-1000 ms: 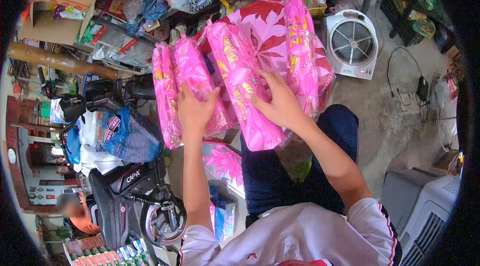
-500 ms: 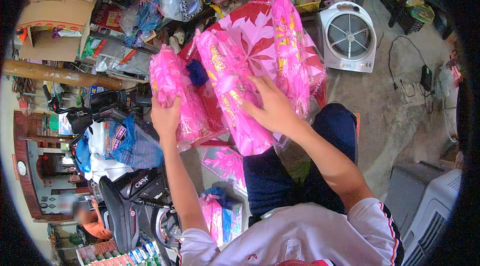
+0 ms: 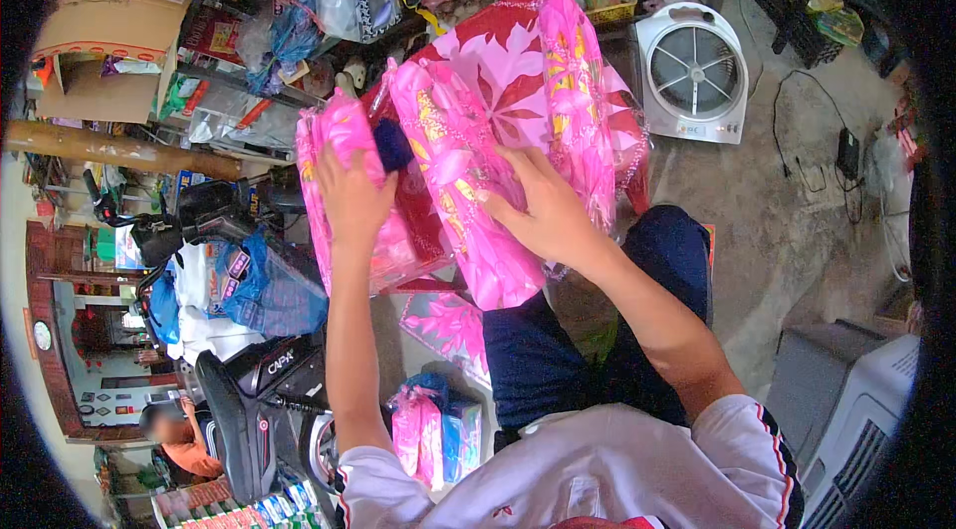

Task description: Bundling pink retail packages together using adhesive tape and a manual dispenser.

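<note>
Three long pink bundles in clear wrap, with yellow patterned strips, lie on a red-and-pink leaf-patterned cover (image 3: 503, 71). My left hand (image 3: 351, 198) is open, its fingers spread flat over the left bundle (image 3: 344, 126). On the right side of the middle bundle (image 3: 438, 135) rests my right hand (image 3: 546, 210), thumb and fingers apart. The right bundle (image 3: 578, 81) lies beyond it, untouched. A dark blue object (image 3: 393, 145) shows between the left and middle bundles.
A white fan unit (image 3: 694, 71) stands at the right back, near a cable with a black adapter (image 3: 848, 150). A motorbike (image 3: 259, 399) and blue bags (image 3: 274, 280) are at left. Cluttered shelves run behind. Another person (image 3: 189, 439) is at far lower left. A grey appliance (image 3: 856, 409) stands lower right.
My left hand has moved from the left bundle's near outer side up onto its top, fingers now spread. That bundle has shifted and turned slightly. My right hand has hardly moved.
</note>
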`<control>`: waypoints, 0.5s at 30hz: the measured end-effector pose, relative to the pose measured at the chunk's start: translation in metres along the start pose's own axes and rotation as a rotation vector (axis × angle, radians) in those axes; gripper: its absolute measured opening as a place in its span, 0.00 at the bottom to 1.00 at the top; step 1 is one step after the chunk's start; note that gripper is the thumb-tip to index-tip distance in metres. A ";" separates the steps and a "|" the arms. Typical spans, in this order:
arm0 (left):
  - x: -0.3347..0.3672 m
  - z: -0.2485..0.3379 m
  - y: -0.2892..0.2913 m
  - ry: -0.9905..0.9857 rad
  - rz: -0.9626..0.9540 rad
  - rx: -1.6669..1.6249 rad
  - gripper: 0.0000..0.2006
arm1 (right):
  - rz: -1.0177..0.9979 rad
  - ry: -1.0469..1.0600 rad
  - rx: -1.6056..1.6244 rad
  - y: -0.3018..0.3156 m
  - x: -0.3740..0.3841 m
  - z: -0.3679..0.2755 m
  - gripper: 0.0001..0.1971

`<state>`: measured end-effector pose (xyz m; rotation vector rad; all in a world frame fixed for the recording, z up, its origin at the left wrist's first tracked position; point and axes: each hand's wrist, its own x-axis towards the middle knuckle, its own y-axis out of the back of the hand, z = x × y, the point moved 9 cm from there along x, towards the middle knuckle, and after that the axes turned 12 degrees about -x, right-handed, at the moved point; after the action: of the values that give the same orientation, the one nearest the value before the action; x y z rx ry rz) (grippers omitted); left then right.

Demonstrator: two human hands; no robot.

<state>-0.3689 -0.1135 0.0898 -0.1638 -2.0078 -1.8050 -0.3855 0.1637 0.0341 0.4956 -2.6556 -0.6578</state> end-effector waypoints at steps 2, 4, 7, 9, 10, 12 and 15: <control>0.018 0.016 -0.014 -0.200 -0.119 0.033 0.26 | 0.001 0.017 0.021 0.000 0.001 -0.007 0.31; 0.034 0.006 -0.040 -0.205 -0.154 0.059 0.24 | 0.002 0.031 0.036 -0.002 0.002 -0.010 0.31; 0.036 0.021 -0.057 -0.258 -0.199 0.029 0.22 | 0.033 0.025 0.036 0.003 0.003 -0.004 0.31; 0.030 0.038 -0.060 -0.298 -0.213 -0.018 0.22 | 0.032 0.011 0.034 0.006 0.003 -0.002 0.31; 0.021 0.041 -0.063 -0.300 -0.256 0.075 0.21 | 0.033 0.003 0.035 0.009 0.002 -0.002 0.31; 0.011 0.039 -0.070 -0.312 -0.272 0.153 0.16 | 0.016 0.007 0.032 0.013 0.003 -0.007 0.31; 0.000 0.025 -0.098 -0.279 -0.409 0.293 0.17 | 0.027 0.030 0.055 0.015 0.003 -0.008 0.31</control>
<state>-0.4104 -0.1033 -0.0015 0.0988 -2.6346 -1.7611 -0.3883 0.1720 0.0491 0.4799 -2.6536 -0.5660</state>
